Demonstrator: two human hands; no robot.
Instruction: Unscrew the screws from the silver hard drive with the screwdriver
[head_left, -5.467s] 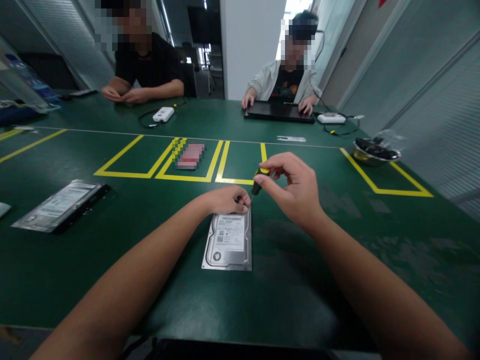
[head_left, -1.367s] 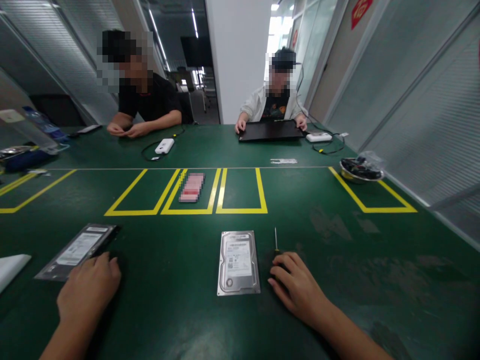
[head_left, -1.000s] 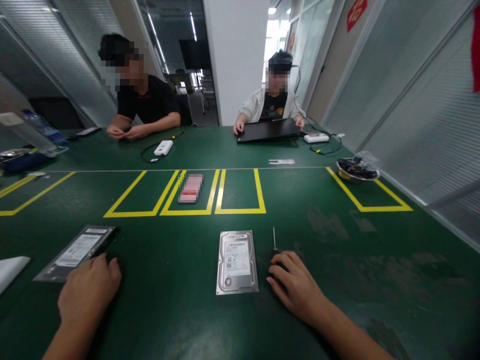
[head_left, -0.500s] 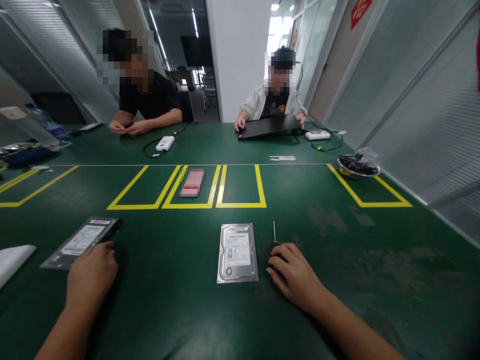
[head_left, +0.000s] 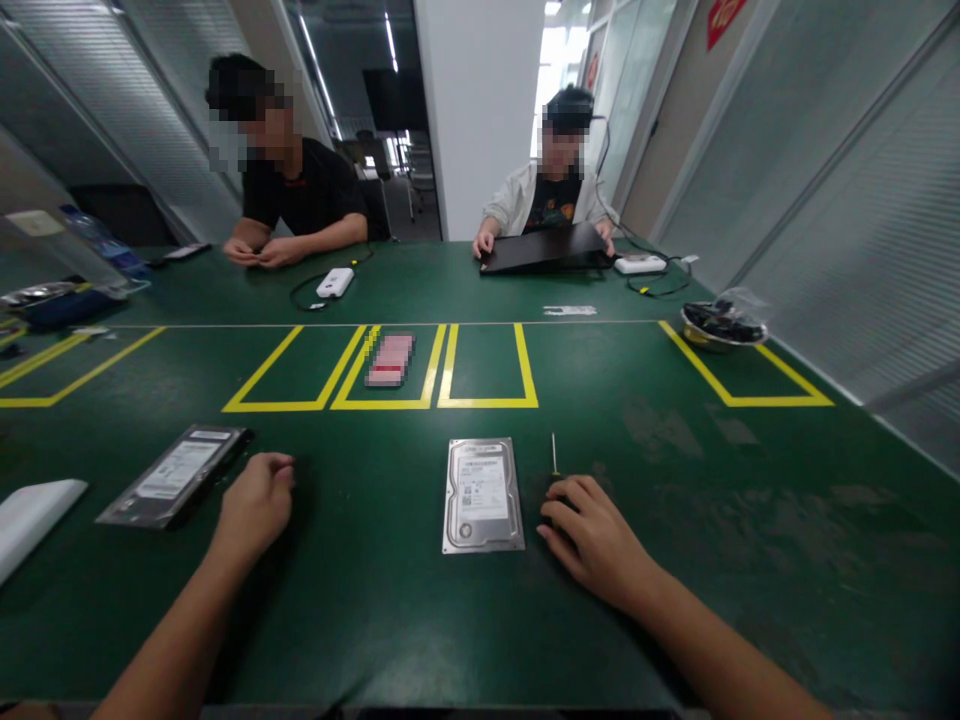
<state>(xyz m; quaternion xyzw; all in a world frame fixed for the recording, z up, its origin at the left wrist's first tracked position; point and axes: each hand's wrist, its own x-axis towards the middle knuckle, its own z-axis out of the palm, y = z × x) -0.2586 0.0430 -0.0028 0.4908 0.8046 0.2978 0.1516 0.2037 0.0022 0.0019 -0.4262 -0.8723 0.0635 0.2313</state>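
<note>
A bare hard drive (head_left: 484, 495) lies label up on the green table, between my two hands. To its right, my right hand (head_left: 592, 530) is closed over the dark handle of a screwdriver (head_left: 554, 455); its thin metal shaft points away from me. My left hand (head_left: 259, 500) hovers or rests just right of a second hard drive in a clear bag (head_left: 180, 470), apart from it. Its fingers are curled together, and nothing shows in them.
Yellow tape frames (head_left: 487, 403) cross the table; one holds a pink, blurred packet (head_left: 390, 360). At the right stands a metal bowl (head_left: 724, 330) of dark parts. A white object (head_left: 37, 520) lies at the left edge. Across sit two people, one holding a black panel (head_left: 547, 248).
My left hand has let go of the bagged hard drive and moved right, away from it. My right hand stays on the screwdriver. The view has shifted slightly.
</note>
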